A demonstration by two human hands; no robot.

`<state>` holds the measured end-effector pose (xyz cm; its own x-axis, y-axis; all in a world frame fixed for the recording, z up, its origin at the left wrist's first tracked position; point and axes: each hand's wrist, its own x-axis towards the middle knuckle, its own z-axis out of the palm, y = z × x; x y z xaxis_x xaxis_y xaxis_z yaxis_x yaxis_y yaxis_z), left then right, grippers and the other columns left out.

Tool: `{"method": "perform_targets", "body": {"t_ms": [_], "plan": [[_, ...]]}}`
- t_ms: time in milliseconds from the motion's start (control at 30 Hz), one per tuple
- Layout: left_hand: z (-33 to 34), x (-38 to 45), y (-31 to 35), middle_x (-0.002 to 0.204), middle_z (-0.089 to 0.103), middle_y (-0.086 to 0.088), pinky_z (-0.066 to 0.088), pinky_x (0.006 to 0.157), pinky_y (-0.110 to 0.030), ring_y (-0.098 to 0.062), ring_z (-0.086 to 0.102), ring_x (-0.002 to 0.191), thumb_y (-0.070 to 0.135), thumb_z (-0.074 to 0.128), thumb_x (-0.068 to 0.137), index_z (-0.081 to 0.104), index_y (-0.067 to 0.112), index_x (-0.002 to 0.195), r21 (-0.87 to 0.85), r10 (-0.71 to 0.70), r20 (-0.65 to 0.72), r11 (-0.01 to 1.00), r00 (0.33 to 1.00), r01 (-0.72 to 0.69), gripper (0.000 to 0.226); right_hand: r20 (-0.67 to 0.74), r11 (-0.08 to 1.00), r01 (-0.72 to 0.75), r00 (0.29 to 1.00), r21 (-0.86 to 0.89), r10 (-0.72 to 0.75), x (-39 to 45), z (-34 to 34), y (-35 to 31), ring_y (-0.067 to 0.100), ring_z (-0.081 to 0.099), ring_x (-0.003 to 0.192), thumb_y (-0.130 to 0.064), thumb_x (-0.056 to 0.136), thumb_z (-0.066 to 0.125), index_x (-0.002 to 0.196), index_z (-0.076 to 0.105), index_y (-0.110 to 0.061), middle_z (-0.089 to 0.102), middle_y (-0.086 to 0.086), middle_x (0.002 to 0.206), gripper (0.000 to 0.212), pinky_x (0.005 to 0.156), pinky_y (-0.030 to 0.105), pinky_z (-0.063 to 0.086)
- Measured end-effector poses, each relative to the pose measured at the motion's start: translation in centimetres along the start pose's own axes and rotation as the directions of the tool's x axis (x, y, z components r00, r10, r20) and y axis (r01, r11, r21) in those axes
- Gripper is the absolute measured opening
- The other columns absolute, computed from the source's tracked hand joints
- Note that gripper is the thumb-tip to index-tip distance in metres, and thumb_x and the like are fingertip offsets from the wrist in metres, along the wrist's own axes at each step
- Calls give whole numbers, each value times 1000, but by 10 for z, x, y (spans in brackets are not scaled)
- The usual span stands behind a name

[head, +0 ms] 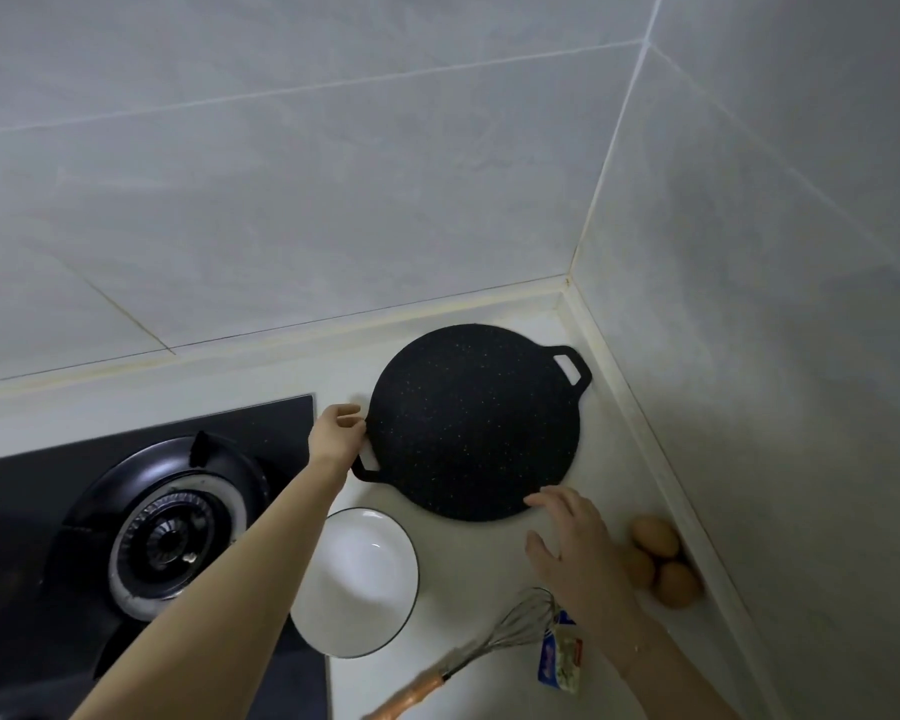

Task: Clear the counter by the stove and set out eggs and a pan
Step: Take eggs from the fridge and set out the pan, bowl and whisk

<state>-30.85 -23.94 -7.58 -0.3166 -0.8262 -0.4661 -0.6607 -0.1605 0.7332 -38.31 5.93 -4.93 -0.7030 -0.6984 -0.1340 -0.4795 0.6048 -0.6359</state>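
A flat round black speckled pan (471, 423) with two loop handles lies on the white counter (468, 574) in the corner. My left hand (336, 433) holds its left rim just above the near-left handle, with fingers curled at the edge. My right hand (572, 543) is spread, its fingertips at the pan's near rim. Three brown eggs (658, 561) lie together against the right wall, just right of my right hand.
A white bowl (357, 582) with a dark rim sits near the pan, beside the gas stove burner (172, 537) on the left. A whisk (494, 641) with a wooden handle and a small packet (559, 659) lie at the front. Tiled walls close in behind and on the right.
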Motion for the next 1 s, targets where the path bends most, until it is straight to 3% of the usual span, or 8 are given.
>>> {"method": "perform_targets", "body": {"t_ms": [100,167,267,367,467,667,833,1000], "plan": [[-7,-10,-1,123,61,-11,46,88,-31,-24,56,113,6,61,88,57,8,124,87,124,-31,989,992,-121,36,19,1000,14,1000,-11,-14,-5,-2,-1,3,38,119,-19,90,56,124,53,-26,46,-9,131,35,107,31,34],[-13,-16,-3,127,57,-10,43,94,-32,-25,54,117,9,69,84,55,9,126,243,255,45,935,966,-258,45,22,999,43,999,-21,-42,-8,-3,-2,2,38,115,-20,90,56,124,54,-26,47,-9,130,34,105,27,33],[-17,-22,-8,127,56,-12,46,93,-36,-28,58,112,16,71,83,50,9,131,425,220,93,873,971,-238,53,97,995,78,993,-61,-72,-5,-5,-7,-1,37,113,-22,93,53,127,50,-26,44,-11,132,35,92,13,23],[-19,-26,-6,108,65,-11,50,83,-36,-26,66,87,20,62,89,49,5,123,396,58,-8,917,998,-50,40,146,996,55,988,-65,-45,22,-6,-12,7,38,126,-23,95,52,134,46,-24,38,-7,141,40,90,15,32],[-13,-30,-1,96,63,-10,55,74,-34,-23,64,63,18,60,89,50,7,107,361,-45,21,932,999,34,24,241,997,34,970,-75,-15,56,-5,-12,17,16,145,-23,96,52,147,33,-22,19,0,158,54,114,30,25],[-16,-24,-19,96,66,-18,59,69,-36,-26,68,71,-1,69,82,55,7,113,170,8,31,985,999,-13,34,417,925,138,908,-355,24,94,7,-5,27,-4,149,-45,97,46,154,6,-27,-5,4,162,72,119,44,6],[-32,-17,-19,75,63,-4,47,56,-20,-12,60,60,0,68,81,57,11,102,264,85,28,960,996,-89,26,430,891,163,902,-423,39,95,18,-2,29,-11,148,-62,90,46,152,-4,-33,-14,4,161,85,118,51,0],[-34,-13,-24,75,61,-6,49,58,-23,-15,59,61,0,69,80,59,9,102,313,89,51,945,995,-101,26,441,853,181,895,-489,63,86,28,4,29,-17,147,-66,87,45,152,-5,-35,-21,3,160,88,116,56,-2]]}}
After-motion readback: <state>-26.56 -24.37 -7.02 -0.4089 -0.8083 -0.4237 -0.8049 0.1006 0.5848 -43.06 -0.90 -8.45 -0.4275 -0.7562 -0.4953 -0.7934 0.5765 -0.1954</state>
